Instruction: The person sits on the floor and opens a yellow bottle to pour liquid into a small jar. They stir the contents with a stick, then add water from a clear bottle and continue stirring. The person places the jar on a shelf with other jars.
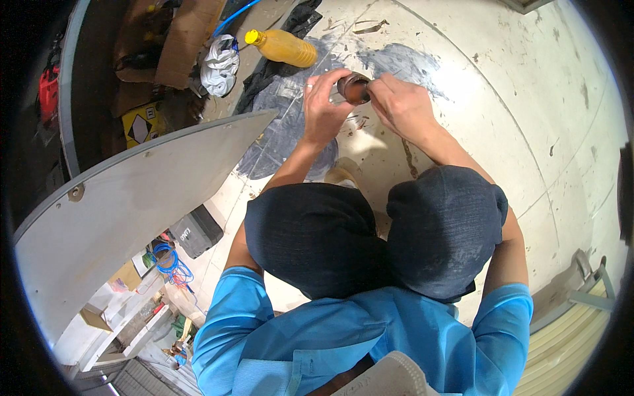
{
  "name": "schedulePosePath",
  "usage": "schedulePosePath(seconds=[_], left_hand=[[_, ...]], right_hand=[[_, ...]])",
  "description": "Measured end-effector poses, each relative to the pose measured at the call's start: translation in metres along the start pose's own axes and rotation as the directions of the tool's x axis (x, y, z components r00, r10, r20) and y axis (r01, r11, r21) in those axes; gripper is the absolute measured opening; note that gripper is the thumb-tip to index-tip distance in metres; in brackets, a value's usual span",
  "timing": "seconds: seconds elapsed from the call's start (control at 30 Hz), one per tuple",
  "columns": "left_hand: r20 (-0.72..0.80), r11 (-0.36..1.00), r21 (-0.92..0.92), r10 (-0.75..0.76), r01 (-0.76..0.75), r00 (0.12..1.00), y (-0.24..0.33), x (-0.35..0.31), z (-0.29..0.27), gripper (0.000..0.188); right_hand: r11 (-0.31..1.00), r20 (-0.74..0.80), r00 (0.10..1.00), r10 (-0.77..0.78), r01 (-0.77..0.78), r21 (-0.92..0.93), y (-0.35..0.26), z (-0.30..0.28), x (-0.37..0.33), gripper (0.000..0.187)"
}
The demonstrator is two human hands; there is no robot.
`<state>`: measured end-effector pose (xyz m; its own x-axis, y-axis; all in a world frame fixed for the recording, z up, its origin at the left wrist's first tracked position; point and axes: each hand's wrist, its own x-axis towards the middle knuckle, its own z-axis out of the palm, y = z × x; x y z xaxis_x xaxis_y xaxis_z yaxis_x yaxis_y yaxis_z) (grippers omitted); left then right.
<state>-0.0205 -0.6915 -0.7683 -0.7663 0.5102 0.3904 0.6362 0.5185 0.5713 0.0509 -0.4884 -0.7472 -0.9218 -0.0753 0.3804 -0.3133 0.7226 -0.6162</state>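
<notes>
Out past my knees, my left hand (323,105) is closed around a small dark, round, cup-like part (353,89). Its open end is turned towards me and shows a brownish inside. My right hand (401,105) has its fingers pinched together at the right rim of this part. Whatever those fingertips hold, if anything, is hidden. On the floor just beyond my left hand lies a clear plastic bottle (285,48) of yellow liquid with a yellow cap, tipped on its side.
To my left stands a large pale panel door (152,178), open, by a cabinet holding a cardboard box (188,43) and a white plastic bag (220,66). Dark grey stains (277,112) mark the pale floor. A black case (197,231) and blue hose (172,261) lie beyond the panel.
</notes>
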Motion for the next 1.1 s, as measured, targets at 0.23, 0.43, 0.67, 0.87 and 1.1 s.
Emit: schedulePosePath(seconds=[0.23,0.43,0.67,0.87,1.1], left_hand=[[0.006,0.996,-0.043,-0.075,0.075,0.997,-0.001,-0.003,0.001,0.057],[0.021,0.997,-0.027,-0.066,0.066,0.998,0.001,-0.004,0.003,0.058],[0.012,0.998,-0.028,-0.049,0.050,0.999,0.002,-0.004,0.005,0.059],[0.031,0.993,-0.076,-0.084,0.086,0.996,0.001,-0.007,0.006,0.057],[0.041,0.994,-0.067,-0.088,0.090,0.995,-0.002,-0.010,0.009,0.061]], right_hand=[[0.984,-0.044,0.990,0.133,-0.127,0.127,-0.001,0.006,-0.004,0.009],[0.961,-0.070,0.980,0.184,-0.165,0.221,0.003,0.012,-0.008,0.009],[0.941,0.035,0.986,0.162,-0.165,0.297,0.005,0.013,-0.006,0.010],[0.985,0.074,0.991,0.114,-0.122,0.120,0.004,0.013,-0.003,0.009],[0.985,0.002,0.993,0.118,-0.117,0.126,0.005,0.014,-0.002,0.013]])
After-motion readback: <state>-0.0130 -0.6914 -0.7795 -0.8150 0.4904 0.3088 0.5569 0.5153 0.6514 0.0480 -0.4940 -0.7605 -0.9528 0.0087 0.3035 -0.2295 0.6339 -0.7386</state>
